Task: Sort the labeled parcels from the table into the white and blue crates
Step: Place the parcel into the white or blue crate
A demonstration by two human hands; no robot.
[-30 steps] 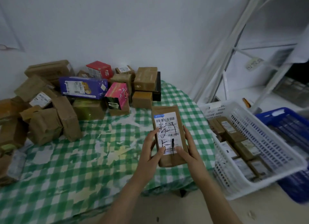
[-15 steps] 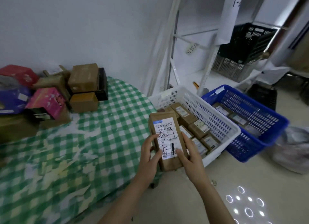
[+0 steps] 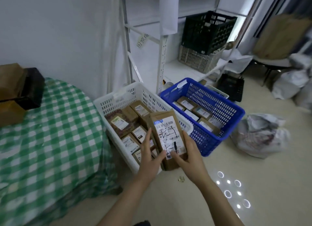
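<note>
I hold a flat brown parcel (image 3: 166, 134) with a white barcode label facing me, above the near end of the white crate (image 3: 118, 97). My left hand (image 3: 150, 153) grips its left edge, thumb on the label. My right hand (image 3: 189, 155) grips its right edge, thumb on the label's lower part. The white crate stands on the floor and holds several labeled brown parcels. To its right, the blue crate (image 3: 224, 106) also holds several labeled parcels.
The green checked table (image 3: 50, 133) lies at the left, with a few brown boxes (image 3: 10, 97) and a black box (image 3: 33, 89) at its far corner. Behind the crates stands a white shelf (image 3: 162, 60) with a black crate (image 3: 207, 32). White bags (image 3: 261, 134) lie on the floor at the right.
The view has swung right, from the table to the crates. Both hands have carried the parcel from over the table edge to above the white crate.
</note>
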